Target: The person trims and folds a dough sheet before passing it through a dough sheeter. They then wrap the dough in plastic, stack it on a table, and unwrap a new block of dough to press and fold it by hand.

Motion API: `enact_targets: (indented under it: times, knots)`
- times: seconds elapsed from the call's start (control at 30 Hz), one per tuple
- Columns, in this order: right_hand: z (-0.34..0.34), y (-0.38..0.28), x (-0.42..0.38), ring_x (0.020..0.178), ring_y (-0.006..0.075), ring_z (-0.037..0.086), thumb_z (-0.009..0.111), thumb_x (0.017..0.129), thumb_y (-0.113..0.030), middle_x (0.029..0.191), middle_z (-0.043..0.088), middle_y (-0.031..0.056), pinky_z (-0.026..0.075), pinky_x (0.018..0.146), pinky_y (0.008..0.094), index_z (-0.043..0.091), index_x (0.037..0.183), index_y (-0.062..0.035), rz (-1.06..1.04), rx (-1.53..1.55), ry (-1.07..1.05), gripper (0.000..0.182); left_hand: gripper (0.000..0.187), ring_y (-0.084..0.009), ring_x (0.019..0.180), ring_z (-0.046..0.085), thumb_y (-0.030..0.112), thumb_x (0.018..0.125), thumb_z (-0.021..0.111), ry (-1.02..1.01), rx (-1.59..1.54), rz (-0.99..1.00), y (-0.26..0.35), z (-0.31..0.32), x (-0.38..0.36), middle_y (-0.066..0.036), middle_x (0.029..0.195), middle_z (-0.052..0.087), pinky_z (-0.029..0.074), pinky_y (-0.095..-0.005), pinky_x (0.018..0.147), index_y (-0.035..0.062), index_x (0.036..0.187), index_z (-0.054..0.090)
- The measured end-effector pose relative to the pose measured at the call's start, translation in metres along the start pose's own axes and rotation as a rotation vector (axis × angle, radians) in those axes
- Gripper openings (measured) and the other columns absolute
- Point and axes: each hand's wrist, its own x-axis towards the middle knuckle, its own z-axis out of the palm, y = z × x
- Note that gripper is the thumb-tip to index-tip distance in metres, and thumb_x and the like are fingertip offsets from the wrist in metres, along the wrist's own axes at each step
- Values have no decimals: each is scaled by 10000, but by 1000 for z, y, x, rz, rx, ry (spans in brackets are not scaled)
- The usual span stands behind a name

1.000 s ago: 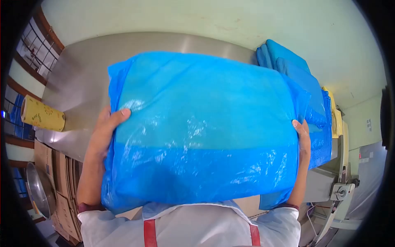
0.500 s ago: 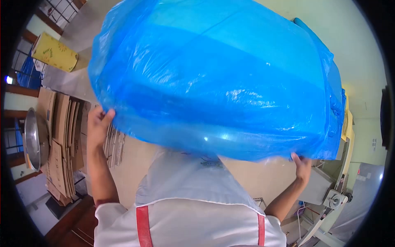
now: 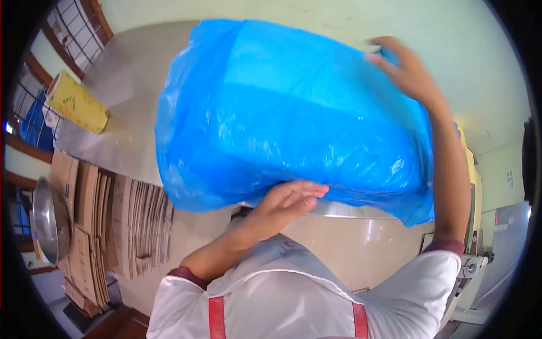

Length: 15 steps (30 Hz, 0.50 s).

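A large bulky bundle covered in blue plastic sheeting point(image 3: 293, 118) rests on the metal table point(image 3: 132, 73) before me. My left hand point(image 3: 291, 203) is at its near lower edge, fingers stretched out to the right and the palm toward the plastic. Over the far right corner of the bundle reaches my right hand point(image 3: 403, 70), its fingers apart and slightly curved. Loose plastic hangs out at the left side and the lower right corner. What lies inside the sheeting is hidden.
A yellow printed roll point(image 3: 79, 104) stands on the table at the left. Below it are stacked flattened cardboard boxes point(image 3: 141, 226) and a steel bowl point(image 3: 51, 220). A machine with a knob point(image 3: 471, 265) stands at the right. Barred windows point(image 3: 76, 34) line the left.
The blue plastic has come down and away from me onto the table. Both hands have let go of its near edge; the left moved inward, the right up to the far corner.
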Motion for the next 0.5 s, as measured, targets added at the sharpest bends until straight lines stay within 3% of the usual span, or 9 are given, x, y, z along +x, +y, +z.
enact_targets:
  times: [0.07,0.13,0.3,0.33,0.43,0.47,0.5]
  knots:
    - [71,21,58,1241,333,509,500,931,-559,1289,570,197,397,1029,420,577,1262,-41,96,-100,-72,620,402,-232,1273,473,189,972,558,-34,-100,-63,-6,-10,4,-176,1336,533,337,-352,1081,-48,1293,510]
    - [88,16,100,1246,353,500,432,933,-600,1295,563,221,395,1032,420,592,1255,-31,221,5,-225,673,397,-238,1278,470,179,981,540,-42,-77,-57,-3,-12,3,-178,1347,526,333,-357,1085,-57,1298,504]
    - [100,21,111,1236,372,501,375,942,-599,1320,549,223,377,1043,437,613,1242,-28,328,105,-279,687,419,-240,1280,469,193,974,555,-52,-103,-115,-2,-13,-3,-182,1347,525,329,-353,1092,-63,1302,502]
    - [95,15,111,1236,375,501,374,942,-597,1326,544,223,373,1047,440,615,1239,-26,326,94,-283,688,476,-307,1309,443,165,919,612,-81,-103,-120,-5,-17,-5,-181,1392,486,334,-448,1117,5,1346,477]
    - [91,-7,79,1248,385,487,377,947,-577,1314,555,218,358,1065,438,582,1271,-14,278,40,-205,681,596,-325,1335,403,129,848,686,-8,-329,132,-11,1,-18,-144,1404,474,324,-500,1117,77,1389,441]
    - [89,-12,70,1254,385,482,383,948,-565,1317,552,217,353,1071,441,571,1281,-14,251,54,-209,670,696,-314,1355,376,125,797,737,25,-374,150,-21,1,-24,-85,1421,460,320,-542,1106,150,1414,415]
    - [85,-17,61,1260,385,477,390,950,-553,1320,550,216,348,1077,443,561,1291,-14,226,68,-212,660,696,-307,1352,381,134,799,740,30,-346,162,-36,-5,-28,-74,1422,460,320,-543,1105,161,1414,416]
